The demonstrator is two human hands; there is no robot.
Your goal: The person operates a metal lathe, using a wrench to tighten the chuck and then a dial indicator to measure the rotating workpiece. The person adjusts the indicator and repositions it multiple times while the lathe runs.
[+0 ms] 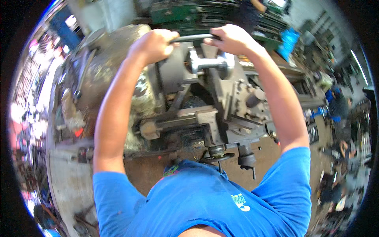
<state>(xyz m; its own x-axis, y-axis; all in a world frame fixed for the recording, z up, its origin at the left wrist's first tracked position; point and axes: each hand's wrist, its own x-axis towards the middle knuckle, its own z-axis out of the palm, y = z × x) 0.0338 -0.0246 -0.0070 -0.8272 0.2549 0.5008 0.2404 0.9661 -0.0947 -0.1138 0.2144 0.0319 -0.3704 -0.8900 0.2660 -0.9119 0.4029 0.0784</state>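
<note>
Both my arms reach forward over a metal lathe. A slim grey bar (pixel 194 37) with a dark right end stretches between my hands, above the lathe chuck (pixel 172 70). My left hand (pixel 154 46) is closed at the bar's left end, over the chuck's top edge. My right hand (pixel 233 38) grips the dark end with curled fingers. Just below the bar, a shiny spool-shaped metal workpiece (pixel 210 63) with a round flange sits to the right of the chuck face. Whether the bar touches the chuck is hidden by my left hand.
The worn headstock (pixel 106 67) stands at left, with a long-handled tool (pixel 85 73) on it. Right of the workpiece is the bolted tool post (pixel 252 96). A handwheel (pixel 216 158) and a crank handle (pixel 248 160) project toward me. Other people (pixel 340 108) are at right.
</note>
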